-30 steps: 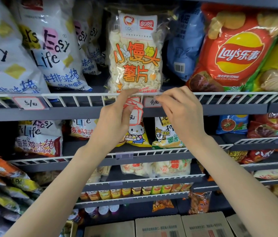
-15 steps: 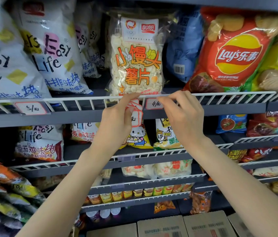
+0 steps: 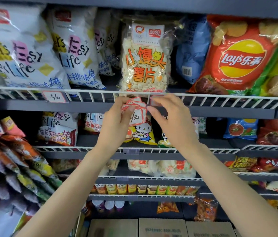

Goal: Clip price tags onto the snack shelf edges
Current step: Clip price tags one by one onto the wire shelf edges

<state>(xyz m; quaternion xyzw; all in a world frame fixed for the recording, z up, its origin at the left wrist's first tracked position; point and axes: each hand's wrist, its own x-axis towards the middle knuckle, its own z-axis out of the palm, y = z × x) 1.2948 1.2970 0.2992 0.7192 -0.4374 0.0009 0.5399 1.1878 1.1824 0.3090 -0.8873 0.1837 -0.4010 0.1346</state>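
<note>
My left hand [image 3: 117, 120] grips a fanned stack of red-bordered price tags [image 3: 135, 110] just below the white wire rail [image 3: 220, 98] of the upper snack shelf. My right hand [image 3: 172, 120] reaches in from the right, its fingertips at a price tag [image 3: 157, 100] that sits on the rail under the clear bag of white puffed snacks [image 3: 145, 60]. Whether those fingers pinch this tag or only touch it is blurred. Another tag [image 3: 54, 96], handwritten, hangs on the same rail further left.
White Easy Life bags [image 3: 73, 53] stand left on the upper shelf, a red Lay's bag [image 3: 237, 55] right. Lower shelves have wire rails with clear tag holders [image 3: 131, 150]. Snack packets [image 3: 15, 168] hang at the left, cardboard boxes [image 3: 162, 227] sit at the bottom.
Both hands have dropped slightly from the rail's top wire. My left thumb now lies across the tag stack and my right fingers have drawn toward the stack, beside the clipped tag.
</note>
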